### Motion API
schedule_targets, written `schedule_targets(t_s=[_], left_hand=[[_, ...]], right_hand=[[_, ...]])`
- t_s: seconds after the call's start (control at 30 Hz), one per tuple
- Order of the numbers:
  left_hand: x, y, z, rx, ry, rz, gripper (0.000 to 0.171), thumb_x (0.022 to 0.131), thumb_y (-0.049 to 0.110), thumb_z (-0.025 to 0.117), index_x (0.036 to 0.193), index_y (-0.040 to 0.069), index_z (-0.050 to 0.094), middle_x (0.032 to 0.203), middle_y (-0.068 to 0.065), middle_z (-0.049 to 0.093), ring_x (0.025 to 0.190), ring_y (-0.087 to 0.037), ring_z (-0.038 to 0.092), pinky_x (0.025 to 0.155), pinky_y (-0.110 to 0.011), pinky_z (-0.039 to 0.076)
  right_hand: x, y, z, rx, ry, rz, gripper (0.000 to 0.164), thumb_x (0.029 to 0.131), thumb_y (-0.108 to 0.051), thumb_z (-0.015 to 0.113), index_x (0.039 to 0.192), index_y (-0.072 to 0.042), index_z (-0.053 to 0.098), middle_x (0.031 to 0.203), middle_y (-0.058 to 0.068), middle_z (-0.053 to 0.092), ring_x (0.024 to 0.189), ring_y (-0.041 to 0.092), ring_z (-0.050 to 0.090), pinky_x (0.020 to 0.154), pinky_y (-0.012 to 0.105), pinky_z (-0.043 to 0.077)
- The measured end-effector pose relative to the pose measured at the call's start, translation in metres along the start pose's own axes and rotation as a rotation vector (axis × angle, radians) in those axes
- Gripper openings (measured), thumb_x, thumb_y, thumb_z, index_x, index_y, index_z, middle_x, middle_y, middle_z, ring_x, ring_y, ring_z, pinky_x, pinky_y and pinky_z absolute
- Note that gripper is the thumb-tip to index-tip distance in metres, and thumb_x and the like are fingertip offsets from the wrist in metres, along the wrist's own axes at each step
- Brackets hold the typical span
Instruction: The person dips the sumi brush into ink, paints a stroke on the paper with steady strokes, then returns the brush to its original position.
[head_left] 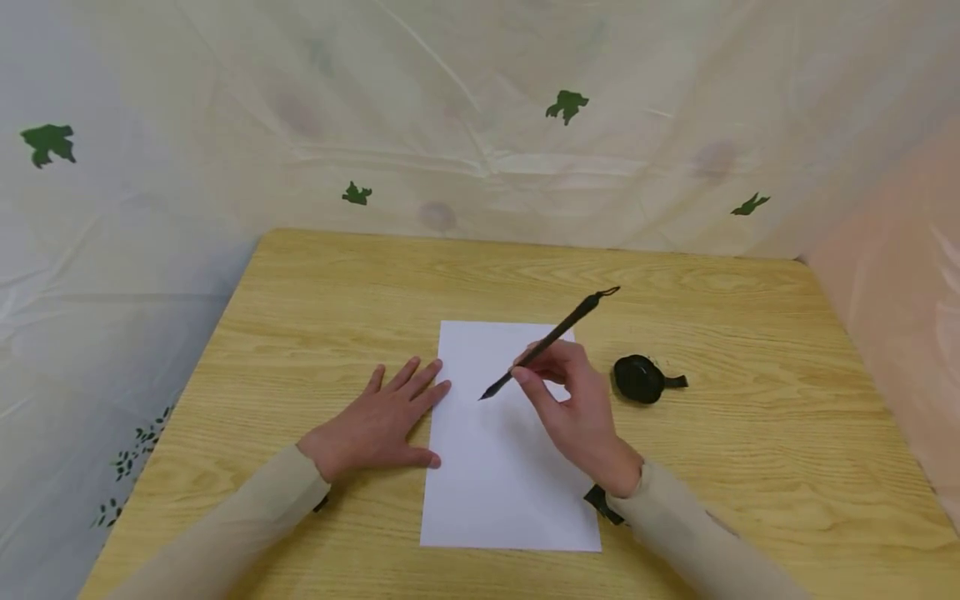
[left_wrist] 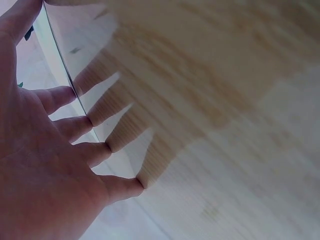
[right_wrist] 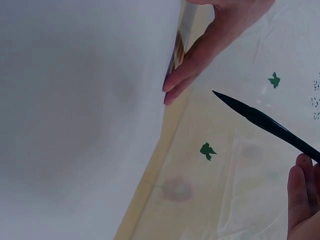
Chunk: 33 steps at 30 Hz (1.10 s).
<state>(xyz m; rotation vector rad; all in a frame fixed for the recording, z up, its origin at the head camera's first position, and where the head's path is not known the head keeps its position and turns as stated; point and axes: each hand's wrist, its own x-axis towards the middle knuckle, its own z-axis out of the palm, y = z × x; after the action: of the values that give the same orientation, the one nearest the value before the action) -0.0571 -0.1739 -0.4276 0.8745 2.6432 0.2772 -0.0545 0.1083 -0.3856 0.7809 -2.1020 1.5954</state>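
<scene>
A white sheet of paper (head_left: 495, 492) lies on the wooden table, with no marks showing on it. My left hand (head_left: 378, 425) rests with fingers spread at the paper's left edge, fingertips and thumb tip right at the margin; the left wrist view shows this hand (left_wrist: 55, 150) from its palm side. My right hand (head_left: 581, 412) pinches a dark ink brush (head_left: 551, 337) between thumb and fingers above the sheet. The brush slants, its pointed black tip toward the lower left and a hanging loop at its top end. In the right wrist view the brush (right_wrist: 270, 125) tip stands clear of the paper.
A small black ink dish (head_left: 637, 379) with a short handle sits right of the paper, dark inside. The wooden table (head_left: 750, 333) reaches back to a pale fabric curtain (head_left: 465, 108) with green leaf-like shapes, which also hangs at both sides.
</scene>
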Motion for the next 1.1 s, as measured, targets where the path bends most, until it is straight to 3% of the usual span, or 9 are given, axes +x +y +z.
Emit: schedule_targets(t_s=[0.1,0.23,0.33,0.5,0.73,1.1], left_hand=[[0.001,0.0,0.0,-0.003,-0.002,-0.002,0.102,0.087,0.07,0.07,0.164,0.015,0.031,0.174,-0.008,0.012,0.159,-0.037,0.006,0.117,-0.073,0.012],[0.001,0.0,0.0,-0.009,-0.005,-0.003,0.102,0.086,0.069,0.07,0.164,0.015,0.032,0.174,-0.008,0.012,0.159,-0.037,0.006,0.117,-0.074,0.012],[0.001,0.0,-0.001,-0.014,-0.006,0.0,0.103,0.086,0.069,0.071,0.164,0.015,0.032,0.173,-0.008,0.012,0.159,-0.038,0.006,0.117,-0.074,0.012],[0.001,0.0,-0.001,-0.02,-0.011,-0.004,0.103,0.087,0.07,0.07,0.165,0.016,0.031,0.174,-0.007,0.011,0.159,-0.037,0.005,0.117,-0.074,0.011],[0.002,0.001,-0.002,-0.01,-0.035,-0.04,0.105,0.084,0.072,0.07,0.164,0.017,0.031,0.174,-0.006,0.012,0.159,-0.036,0.005,0.117,-0.074,0.011],[0.001,0.001,-0.001,-0.016,-0.01,-0.025,0.103,0.085,0.069,0.072,0.164,0.015,0.033,0.173,-0.007,0.014,0.158,-0.038,0.008,0.117,-0.074,0.012]], right_hand=[[0.0,0.002,0.007,-0.034,-0.027,-0.017,0.037,0.101,-0.03,0.067,0.116,0.002,0.057,0.103,0.01,0.068,0.09,0.019,0.071,0.086,0.024,0.057],[0.001,0.007,0.016,-0.041,-0.057,-0.051,0.036,0.102,-0.03,0.066,0.117,0.001,0.058,0.105,0.011,0.067,0.09,0.023,0.072,0.085,0.028,0.059],[0.001,0.008,0.02,-0.041,-0.1,-0.028,0.029,0.099,-0.014,0.071,0.119,0.0,0.057,0.108,0.01,0.067,0.093,0.022,0.072,0.086,0.031,0.059],[-0.002,0.011,0.027,-0.046,-0.148,0.023,0.037,0.09,0.007,0.075,0.121,-0.001,0.056,0.109,0.008,0.067,0.097,0.019,0.071,0.088,0.032,0.059],[-0.002,0.016,0.036,-0.084,-0.205,-0.013,0.034,0.093,0.003,0.074,0.121,-0.002,0.057,0.109,0.006,0.067,0.095,0.018,0.07,0.084,0.03,0.059],[-0.001,0.015,0.038,-0.104,-0.251,0.035,0.031,0.095,-0.003,0.073,0.121,-0.003,0.057,0.109,0.005,0.066,0.096,0.016,0.07,0.086,0.031,0.059]])
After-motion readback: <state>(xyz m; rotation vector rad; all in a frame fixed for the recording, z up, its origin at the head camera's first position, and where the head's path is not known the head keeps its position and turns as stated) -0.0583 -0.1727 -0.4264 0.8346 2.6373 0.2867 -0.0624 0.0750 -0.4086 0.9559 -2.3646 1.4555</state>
